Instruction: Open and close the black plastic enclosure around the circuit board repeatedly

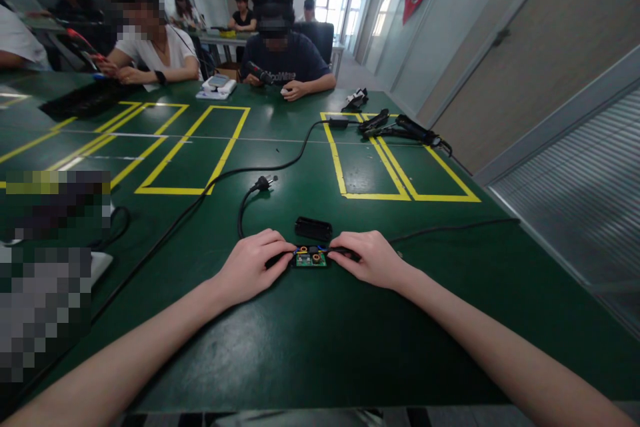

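Flanking the circuit board (305, 261), the left hand (251, 264) and right hand (373, 260) are pinching black cables (346, 252), fingers nearly closed, though uneven tugging could loosen wires (301, 252).

The little green board (311, 259) has round coils and blue and yellow wires on it. It sits flat in an open black case. The black lid (313, 228) lies just past the green board, apart from it, hollow side up.
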{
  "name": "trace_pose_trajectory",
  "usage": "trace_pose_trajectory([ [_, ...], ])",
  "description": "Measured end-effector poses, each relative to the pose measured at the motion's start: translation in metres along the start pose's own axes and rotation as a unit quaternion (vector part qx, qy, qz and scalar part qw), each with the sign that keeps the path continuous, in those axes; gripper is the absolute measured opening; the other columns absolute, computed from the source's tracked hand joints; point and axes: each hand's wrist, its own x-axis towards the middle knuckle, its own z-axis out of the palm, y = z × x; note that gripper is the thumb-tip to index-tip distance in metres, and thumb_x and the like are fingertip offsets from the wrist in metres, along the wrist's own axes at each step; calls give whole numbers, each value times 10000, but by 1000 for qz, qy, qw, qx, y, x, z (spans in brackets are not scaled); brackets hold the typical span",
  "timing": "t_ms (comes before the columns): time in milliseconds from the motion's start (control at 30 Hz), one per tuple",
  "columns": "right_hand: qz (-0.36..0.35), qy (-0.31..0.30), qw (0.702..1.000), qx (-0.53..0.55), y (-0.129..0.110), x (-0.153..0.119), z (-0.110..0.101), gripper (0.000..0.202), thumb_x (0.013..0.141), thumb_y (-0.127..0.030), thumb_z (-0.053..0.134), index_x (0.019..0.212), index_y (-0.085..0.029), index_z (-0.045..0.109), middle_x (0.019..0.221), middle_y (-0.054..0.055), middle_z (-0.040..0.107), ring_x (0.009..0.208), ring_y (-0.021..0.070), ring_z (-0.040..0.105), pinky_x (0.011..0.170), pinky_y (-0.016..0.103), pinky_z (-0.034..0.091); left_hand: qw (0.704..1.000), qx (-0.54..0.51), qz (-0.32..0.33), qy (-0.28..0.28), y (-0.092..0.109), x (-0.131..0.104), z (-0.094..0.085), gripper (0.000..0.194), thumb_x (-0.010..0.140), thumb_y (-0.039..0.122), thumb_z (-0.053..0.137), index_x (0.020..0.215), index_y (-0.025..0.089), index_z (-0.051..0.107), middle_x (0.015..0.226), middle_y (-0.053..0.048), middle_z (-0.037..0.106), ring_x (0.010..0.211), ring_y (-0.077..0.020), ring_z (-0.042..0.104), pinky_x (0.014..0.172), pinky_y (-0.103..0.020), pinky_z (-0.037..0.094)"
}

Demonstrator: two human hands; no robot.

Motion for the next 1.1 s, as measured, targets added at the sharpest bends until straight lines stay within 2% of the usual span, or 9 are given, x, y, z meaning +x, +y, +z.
trace_pose_trajectory([
  [367, -20, 30, 999, -17, -1, 0, 1, 135, 1035, -290, 601, 1021, -184, 683, 879, 51, 757, 740, 169, 715, 641, 266, 499, 1000, 19, 4, 11, -3, -1, 2, 172, 1035, 227, 591, 1061, 177, 754, 914, -51, 764, 828, -202, 669, 738, -338, 511],
  [533, -54, 56, 997, -17, -1, 3, 0, 150, 1047, -220, 554, 975, -194, 683, 898, 67, 749, 805, 189, 697, 702, 302, 538, 999, -8, 3, 32, -2, -1, 1, 154, 1035, 228, 593, 1000, 178, 735, 899, -44, 768, 826, -196, 661, 758, -337, 503],
  [733, -59, 46, 996, 50, -1, 6, 2, 144, 1029, -180, 581, 926, -197, 680, 939, 74, 735, 866, 196, 685, 755, 320, 572, 998, -52, -32, -12, 0, 1, 0, 166, 1038, 207, 553, 972, 186, 704, 908, -45, 722, 854, -199, 653, 767, -318, 528],
  [900, -59, 40, 996, 48, -1, 7, 2, 158, 1025, -183, 580, 905, -200, 681, 954, 77, 722, 873, 196, 671, 744, 323, 555, 998, -36, -37, -22, 3, 2, 0, 189, 1027, 221, 544, 876, 193, 654, 940, -53, 702, 870, -208, 639, 786, -345, 527],
  [1000, -56, 59, 996, 25, -1, 7, 4, 160, 1023, -205, 587, 902, -205, 692, 961, 79, 717, 863, 202, 666, 748, 344, 541, 999, -16, -39, -13, 5, 1, 2, 88, 977, 264, 626, 988, 197, 682, 1062, -76, 710, 949, -236, 658, 837, -388, 544],
  [1100, -13, 98, 995, -9, 0, 7, 8, 130, 1016, -239, 590, 1048, -205, 712, 1069, 111, 720, 956, 244, 674, 817, 403, 547, 999, -4, -47, 10, 6, 0, 7, 293, 953, 319, 669, 1221, 203, 671, 1245, -118, 695, 1123, -282, 665, 961, -447, 558],
])
